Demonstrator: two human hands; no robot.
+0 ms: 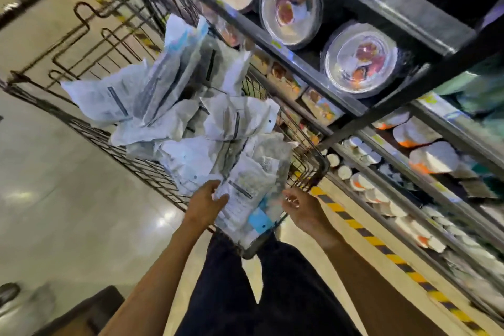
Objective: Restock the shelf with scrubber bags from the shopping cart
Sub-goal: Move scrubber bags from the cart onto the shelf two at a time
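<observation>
- The shelf (362, 0), on the right side of the frame, carries bowls (360, 58) and plates (433, 157); no scrubber bag shows on it.
- The cart (152, 169), in the centre, is heaped with bags (177, 117), so I judge the restocking has hardly begun.
- The near bag (245, 191), lower centre, lies in the cart.
- The left hand (204, 202) seems to pinch its edge; the right hand (300, 204), just beside it, is loosely curled and holds nothing.

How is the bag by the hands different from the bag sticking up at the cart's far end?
The near bag is held by the left hand; the far bag is untouched. The near bag lies low; the far bag pokes up highest. Both are pale, crinkly and in the cart.
</observation>
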